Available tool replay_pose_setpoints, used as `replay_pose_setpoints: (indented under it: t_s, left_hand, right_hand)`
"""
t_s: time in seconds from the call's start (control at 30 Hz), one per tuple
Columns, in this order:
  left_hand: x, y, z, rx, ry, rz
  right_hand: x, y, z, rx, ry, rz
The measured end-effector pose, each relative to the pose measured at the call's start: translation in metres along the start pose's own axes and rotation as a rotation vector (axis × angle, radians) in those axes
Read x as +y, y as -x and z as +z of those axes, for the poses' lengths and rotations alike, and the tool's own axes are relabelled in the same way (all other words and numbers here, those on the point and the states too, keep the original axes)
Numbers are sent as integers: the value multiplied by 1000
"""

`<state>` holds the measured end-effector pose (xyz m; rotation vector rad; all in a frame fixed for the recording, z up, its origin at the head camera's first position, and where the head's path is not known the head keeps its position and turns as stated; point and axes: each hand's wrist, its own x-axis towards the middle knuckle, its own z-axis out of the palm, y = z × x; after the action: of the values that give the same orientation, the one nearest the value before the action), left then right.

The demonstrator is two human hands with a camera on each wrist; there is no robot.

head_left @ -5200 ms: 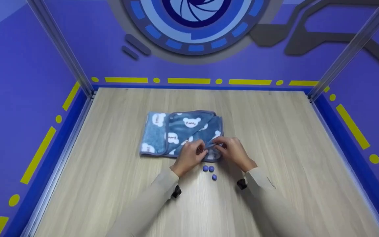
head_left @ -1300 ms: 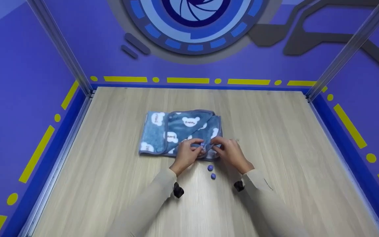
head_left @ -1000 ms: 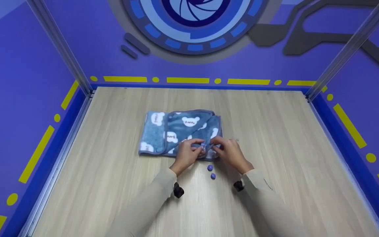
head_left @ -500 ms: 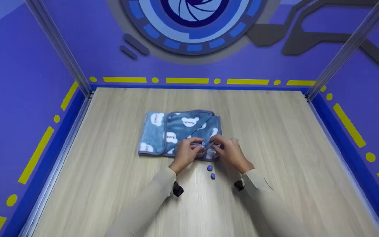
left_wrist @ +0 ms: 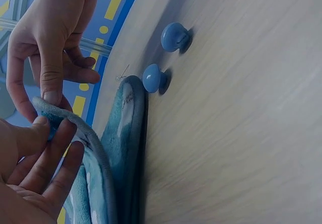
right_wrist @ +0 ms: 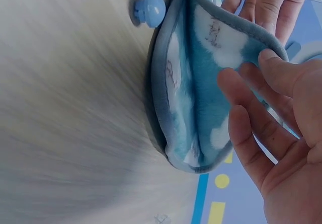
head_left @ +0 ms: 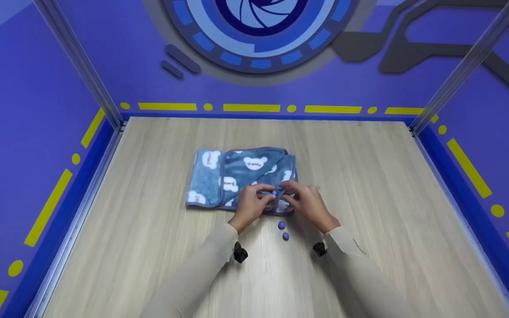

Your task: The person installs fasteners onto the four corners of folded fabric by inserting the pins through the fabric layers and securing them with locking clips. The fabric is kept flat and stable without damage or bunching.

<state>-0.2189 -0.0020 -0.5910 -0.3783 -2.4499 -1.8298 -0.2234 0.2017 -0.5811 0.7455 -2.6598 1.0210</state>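
Observation:
A folded blue-grey fleece blanket (head_left: 254, 170) with white bear-head prints lies on the table. Between the thumb and forefinger of my left hand (head_left: 251, 203) is a small purple mushroom-shaped fastener (head_left: 274, 193), held against the blanket's near right corner. My right hand (head_left: 311, 204) pinches the bound edge of that corner, lifting the layer, as the right wrist view shows around the raised edge (right_wrist: 246, 27). Fingers partly cover the held fastener in the left wrist view. Two more mushroom-shaped fasteners, one (head_left: 282, 225) nearer the blanket and one (head_left: 286, 236) closer to me, stand on the table.
A tiny clear piece with a thin pin (left_wrist: 122, 74) lies on the table right of the blanket. The wooden table (head_left: 148, 247) is bounded by blue-purple panels (head_left: 254, 95) at the back and both sides.
Since the oldest frame, one of three fasteners has left the table and is now in my left hand. Over the last second, my right hand has shifted slightly left, bringing the blanket edge closer to it.

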Motion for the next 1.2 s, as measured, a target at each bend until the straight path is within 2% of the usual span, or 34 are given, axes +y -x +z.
replay_pose_setpoints:
  t_s: [0.13,0.23,0.3,0.5,0.67,0.8,1.0,1.2]
  left_hand:
    - [0,0,1,-3,28,-8]
    - [0,1,0,4,4,39]
    - [-1,1,1,12,-62,108]
    - [-3,7,0,26,-372,357]
    - [-6,11,-2,11,-542,455]
    - [-10,12,-4,-16,-596,497]
    - [-12,13,-7,-47,-566,549]
    - [-11,13,-9,-71,-608,546]
  right_hand:
    - [0,0,0,4,4,0]
    - [0,1,0,15,6,-8]
    - [0,0,0,25,9,-20]
    - [0,0,-1,68,68,-73]
    - [0,0,-2,76,69,-56]
    - [1,0,-2,75,40,-39]
    - [3,1,0,72,37,-37]
    - [3,1,1,64,54,-29]
